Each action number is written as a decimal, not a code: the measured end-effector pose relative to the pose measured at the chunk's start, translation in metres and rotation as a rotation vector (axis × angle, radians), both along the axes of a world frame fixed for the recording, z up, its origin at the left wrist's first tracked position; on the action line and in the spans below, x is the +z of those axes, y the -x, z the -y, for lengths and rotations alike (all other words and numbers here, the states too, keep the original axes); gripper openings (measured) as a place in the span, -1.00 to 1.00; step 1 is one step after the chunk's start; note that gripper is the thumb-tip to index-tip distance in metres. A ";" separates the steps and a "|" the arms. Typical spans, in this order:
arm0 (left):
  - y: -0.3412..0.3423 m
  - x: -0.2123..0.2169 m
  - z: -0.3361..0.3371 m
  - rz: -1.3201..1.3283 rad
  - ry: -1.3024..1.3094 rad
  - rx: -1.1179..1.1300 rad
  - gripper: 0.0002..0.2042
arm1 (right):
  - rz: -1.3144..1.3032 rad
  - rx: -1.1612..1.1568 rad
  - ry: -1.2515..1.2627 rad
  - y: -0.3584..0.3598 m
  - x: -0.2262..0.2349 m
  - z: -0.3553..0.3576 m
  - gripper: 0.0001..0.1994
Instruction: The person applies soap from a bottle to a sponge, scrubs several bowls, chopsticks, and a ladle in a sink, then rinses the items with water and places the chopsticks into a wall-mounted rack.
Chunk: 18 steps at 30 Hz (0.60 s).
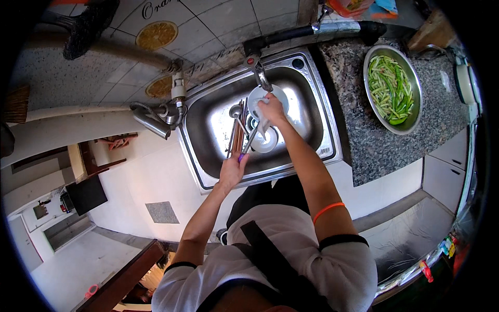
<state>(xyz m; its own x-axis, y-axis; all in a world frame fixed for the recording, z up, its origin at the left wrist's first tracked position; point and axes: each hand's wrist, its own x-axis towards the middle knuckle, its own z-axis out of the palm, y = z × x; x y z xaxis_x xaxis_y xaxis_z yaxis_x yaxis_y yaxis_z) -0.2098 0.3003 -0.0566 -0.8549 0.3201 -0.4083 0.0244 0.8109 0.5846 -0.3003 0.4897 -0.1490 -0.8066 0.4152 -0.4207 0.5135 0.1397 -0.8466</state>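
Observation:
My left hand [231, 170] is closed around the purple end of a metal utensil [250, 143] over the steel sink [202, 165]. The utensil's far end runs up under the cloth, so its kind is hidden. In my right hand [272, 109] is a whitish cloth [263, 126], bunched under the faucet [261, 78]. Behind that hand a white bowl or plate [279, 93] shows in part. A smaller white dish [266, 143] sits nearer me. Left of the cloth lie a metal ladle [236, 111] and several brown chopsticks [238, 138].
On the speckled stone counter [374, 151] to the right stands a metal bowl [410, 127] of cut green vegetables [387, 88]. A second tap [153, 120] juts out by the sink's left rim. Dark pipe [286, 36] runs along the tiled wall behind.

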 end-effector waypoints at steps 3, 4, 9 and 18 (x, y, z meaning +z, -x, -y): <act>-0.003 0.007 -0.001 0.067 0.008 -0.033 -0.69 | -0.057 -0.043 0.128 -0.010 -0.066 -0.026 -0.70; -0.003 0.010 0.001 0.106 0.022 -0.032 -0.68 | -0.124 -0.050 0.135 -0.017 -0.080 -0.031 -0.71; -0.001 0.011 0.013 0.080 0.093 -0.024 -0.70 | -0.027 -0.103 0.155 -0.042 -0.054 -0.045 -0.75; 0.002 0.009 0.004 -0.026 0.138 -0.116 -0.73 | -0.379 0.204 -0.147 -0.067 0.050 -0.001 -0.72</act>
